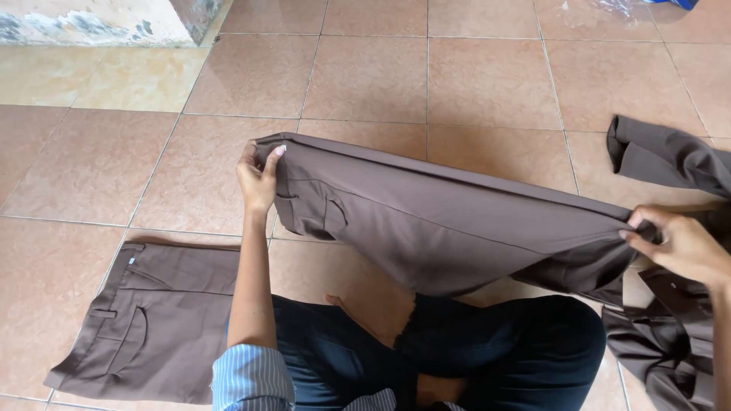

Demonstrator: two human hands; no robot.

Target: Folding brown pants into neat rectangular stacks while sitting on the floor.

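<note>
Tile floor (472, 68) is taking up most of the shot, big glossy terracotta squares with pale grout lines, running out well beyond both hands. Down below the left hand, a folded pair (152, 320) of brown trousers is lying flat on the tiles, waistband and pocket facing up, smooth matte fabric. Off past the right hand, a loose heap (670, 156) of the same brown cloth is sitting crumpled, and more of it is bunching underneath that hand. The person's crossed legs in dark jeans (487, 358) are sitting right under the stretched cloth, so the sagging middle is hanging just over the knees.

The trousers (449, 221) themselves are hanging in the air between the two hands, folded lengthwise, top edge pulled into a straight taut line, belly drooping.

Left hand (257, 179) is closed on the waistband corner, thumb on the near side, fingers wrapping behind the cloth. Right hand (681, 243) is pinching the leg end tight, fingertips bunching the fabric. A striped sleeve (251, 377) is showing at the left elbow.
</note>
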